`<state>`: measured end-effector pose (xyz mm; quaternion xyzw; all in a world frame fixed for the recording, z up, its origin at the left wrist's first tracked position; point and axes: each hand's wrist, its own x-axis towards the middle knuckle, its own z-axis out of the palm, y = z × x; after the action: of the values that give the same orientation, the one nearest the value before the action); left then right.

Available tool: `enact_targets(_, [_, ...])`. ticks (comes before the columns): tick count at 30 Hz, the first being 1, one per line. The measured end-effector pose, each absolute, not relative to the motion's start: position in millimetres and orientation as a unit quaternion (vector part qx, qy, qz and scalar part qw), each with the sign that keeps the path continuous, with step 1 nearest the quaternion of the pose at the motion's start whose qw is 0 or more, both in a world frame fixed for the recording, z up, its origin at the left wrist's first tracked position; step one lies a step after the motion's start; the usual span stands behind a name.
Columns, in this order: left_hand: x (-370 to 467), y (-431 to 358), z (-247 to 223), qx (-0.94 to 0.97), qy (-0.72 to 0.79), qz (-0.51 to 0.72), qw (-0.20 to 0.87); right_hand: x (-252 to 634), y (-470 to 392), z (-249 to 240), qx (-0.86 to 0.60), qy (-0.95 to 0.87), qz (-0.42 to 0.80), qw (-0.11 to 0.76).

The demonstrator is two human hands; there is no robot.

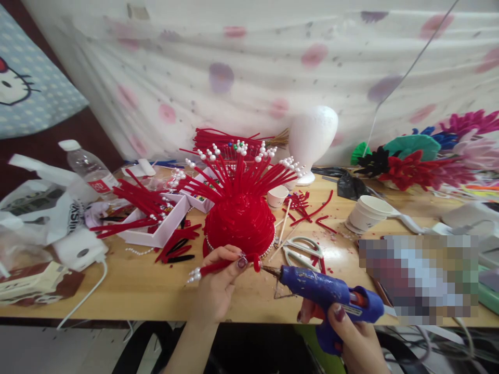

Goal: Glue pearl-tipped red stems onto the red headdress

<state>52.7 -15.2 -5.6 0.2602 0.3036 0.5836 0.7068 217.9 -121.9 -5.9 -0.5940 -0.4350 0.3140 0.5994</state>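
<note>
My left hand (220,278) pinches a red fuzzy stem (215,267) tipped with white pearl beads at its left end. The stem's other end is bent into a small loop beside my fingertips. In my right hand (353,332) is a blue hot glue gun (317,285), its metal nozzle pointing left at the stem's looped end, touching or very close to it. Just behind my left hand stands a red dome-shaped headpiece (239,223), with a fan of pearl-tipped red stems rising from it and a string of pearls round its lower edge.
Scissors (303,252) lie right of the headpiece, near red scraps. Paper cups (368,214) and a white foam head (313,137) stand farther back. Left are a white box (150,236) of red stems, a plastic bottle (88,165) and a white charger (80,249) with its cable.
</note>
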Motion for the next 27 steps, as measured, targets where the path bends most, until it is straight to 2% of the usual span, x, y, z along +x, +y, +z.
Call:
enact_targets(4, [53, -16, -10, 0.261, 0.295, 0.588, 0.706, 219, -125, -6, -0.596, -0.401, 0.388, 0.577])
enact_targets(16, [54, -18, -21, 0.249, 0.277, 0.578, 0.726, 225, -127, -8, -0.591, -0.438, 0.403, 0.544])
enact_targets(27, [65, -24, -11, 0.209, 0.295, 0.588, 0.724, 225, -134, -15, -0.570, -0.417, 0.415, 0.573])
